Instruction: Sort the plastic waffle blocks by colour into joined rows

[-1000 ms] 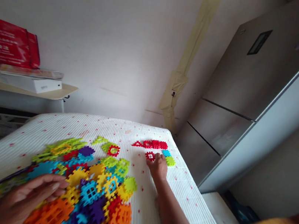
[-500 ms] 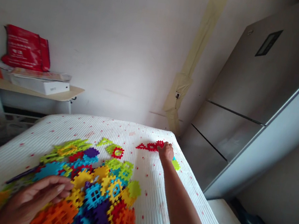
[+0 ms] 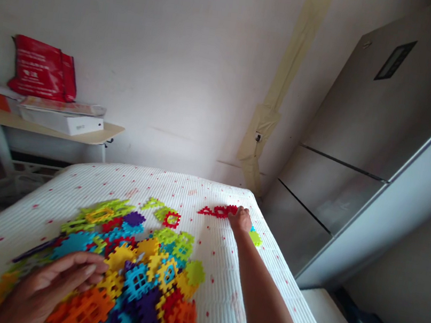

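My right hand [image 3: 242,220] reaches to the far right of the bed-like surface. Its fingers are bent over the end of a row of red interlocking plastic pieces [image 3: 219,211]. They grip the last red piece [image 3: 231,210], partly hidden by the hand. My left hand [image 3: 64,279] hovers low over the left side of a heap of toothed building pieces. Its fingers are loosely curled, the thumb a little apart from the forefinger, and no piece shows in them. Close to it lie an orange lattice piece [image 3: 85,310] and a yellow piece [image 3: 112,283].
A red square frame [image 3: 171,219] lies on lime-green pieces behind the heap. Another lime piece [image 3: 256,238] sits beside my right forearm. A grey refrigerator [image 3: 335,147] stands at right. A side table [image 3: 110,133] at left bears a white box and red bag.
The end red piece, tilted up a little before, now lies level with the row as my right hand lowers slightly. My left hand keeps its pose; the whole view shifts slightly.
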`<state>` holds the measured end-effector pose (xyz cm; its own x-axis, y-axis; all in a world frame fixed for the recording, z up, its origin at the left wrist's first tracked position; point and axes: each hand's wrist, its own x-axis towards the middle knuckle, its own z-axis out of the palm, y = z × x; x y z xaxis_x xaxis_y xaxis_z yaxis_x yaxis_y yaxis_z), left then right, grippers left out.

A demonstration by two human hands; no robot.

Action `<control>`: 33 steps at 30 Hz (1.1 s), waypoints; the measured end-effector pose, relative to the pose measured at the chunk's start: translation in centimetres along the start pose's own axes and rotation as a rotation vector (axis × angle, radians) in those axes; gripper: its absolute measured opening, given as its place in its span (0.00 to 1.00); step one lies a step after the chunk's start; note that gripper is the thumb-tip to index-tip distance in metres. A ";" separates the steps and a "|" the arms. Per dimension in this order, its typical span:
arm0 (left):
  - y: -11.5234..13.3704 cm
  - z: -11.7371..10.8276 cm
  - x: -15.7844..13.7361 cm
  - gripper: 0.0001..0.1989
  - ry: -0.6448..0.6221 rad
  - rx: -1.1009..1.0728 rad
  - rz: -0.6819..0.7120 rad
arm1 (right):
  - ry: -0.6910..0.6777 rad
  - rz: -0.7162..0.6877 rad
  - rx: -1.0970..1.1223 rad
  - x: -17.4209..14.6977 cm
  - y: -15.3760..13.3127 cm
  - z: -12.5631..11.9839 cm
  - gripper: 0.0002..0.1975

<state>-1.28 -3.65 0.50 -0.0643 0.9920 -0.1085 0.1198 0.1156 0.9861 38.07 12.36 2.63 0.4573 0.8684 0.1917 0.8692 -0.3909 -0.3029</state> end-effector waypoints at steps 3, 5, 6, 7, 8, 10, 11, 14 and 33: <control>0.4 0.1 -0.2 0.24 -0.004 0.014 -0.005 | -0.002 0.001 -0.003 0.0 -0.1 -0.2 0.18; 0.6 0.2 -0.2 0.26 -0.009 0.020 -0.003 | 0.024 -0.024 -0.004 -0.3 -0.5 -0.4 0.18; 0.7 0.2 -0.2 0.27 -0.016 0.021 -0.003 | 0.049 -0.059 -0.001 -0.5 -0.9 -0.5 0.18; 0.7 0.2 -0.1 0.27 -0.023 0.020 -0.003 | 0.075 -0.113 0.008 -0.9 -1.5 -0.5 0.17; 0.6 0.2 -0.1 0.27 -0.029 0.020 -0.003 | 0.089 -0.185 0.024 -1.4 -2.2 -0.6 0.16; 0.5 0.2 0.0 0.26 -0.030 0.018 -0.002 | 0.053 -0.366 0.075 -2.7 -4.1 -0.4 0.14; 0.4 0.2 0.0 0.26 -0.025 0.016 -0.002 | -0.005 -0.460 0.105 -3.4 -5.1 -0.2 0.13; 0.2 0.1 -0.1 0.27 -0.015 0.025 0.000 | -0.140 -0.649 0.165 -5.7 -8.2 1.0 0.15; -0.4 0.3 0.1 0.27 -0.060 0.022 0.006 | -0.052 -0.692 0.306 -8.0 -9.6 4.6 0.08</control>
<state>-1.01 -3.58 0.02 -0.0041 0.9938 -0.1110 0.1418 0.1104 0.9837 25.18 10.63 -0.30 -0.1892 0.9011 0.3902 0.8605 0.3435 -0.3762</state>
